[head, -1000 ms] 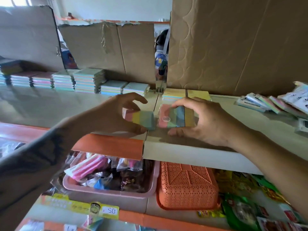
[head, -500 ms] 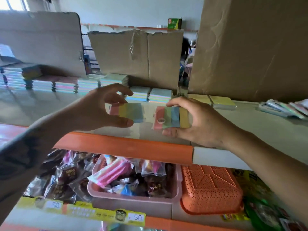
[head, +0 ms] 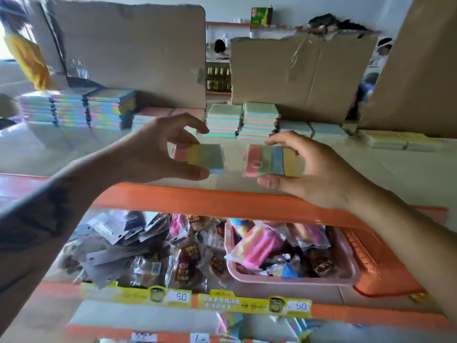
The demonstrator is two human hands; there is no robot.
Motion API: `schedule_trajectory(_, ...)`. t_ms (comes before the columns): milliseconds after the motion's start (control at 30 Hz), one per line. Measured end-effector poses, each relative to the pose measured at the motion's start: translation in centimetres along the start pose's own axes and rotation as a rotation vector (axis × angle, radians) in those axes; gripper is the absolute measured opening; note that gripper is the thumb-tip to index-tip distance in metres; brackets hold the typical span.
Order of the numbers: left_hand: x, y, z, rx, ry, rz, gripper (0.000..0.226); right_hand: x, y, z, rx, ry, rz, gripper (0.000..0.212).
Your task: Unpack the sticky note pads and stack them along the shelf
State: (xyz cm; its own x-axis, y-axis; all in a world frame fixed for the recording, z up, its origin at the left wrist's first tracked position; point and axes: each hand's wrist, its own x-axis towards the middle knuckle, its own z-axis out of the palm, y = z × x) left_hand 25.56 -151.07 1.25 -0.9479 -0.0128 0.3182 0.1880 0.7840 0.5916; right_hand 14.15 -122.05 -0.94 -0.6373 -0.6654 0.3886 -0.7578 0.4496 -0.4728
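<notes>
My left hand [head: 153, 152] grips a small striped pad [head: 201, 158] of pink, yellow and blue between thumb and fingers. My right hand [head: 319, 169] grips a second striped pad [head: 270, 160] with a round sticker on its pink band. Both pads hang a little above the grey shelf [head: 371, 174], a short gap apart. Along the back of the shelf stand stacks of pastel pads [head: 243, 120], with taller stacks [head: 74, 110] at the far left and low yellow pads [head: 400, 141] at the right.
Torn cardboard sheets [head: 296, 70] stand behind the stacks. An orange shelf edge [head: 222, 199] runs below my hands. Beneath it lie snack packets [head: 148, 251], a pink tray [head: 341, 273] of sweets and an orange basket [head: 385, 273]. People are visible beyond the cardboard.
Both hands, each holding its pad, have shifted left along the shelf with my view. The gap between the two pads has widened.
</notes>
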Motion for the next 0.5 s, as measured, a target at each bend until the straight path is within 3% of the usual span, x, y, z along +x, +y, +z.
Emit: schedule_trajectory(500, -3.1, -9.6, -7.7, -0.007, 0.060, -0.054, 0.079, 8.9, -8.0, 9.5, -0.116, -0.122, -0.027, 0.078)
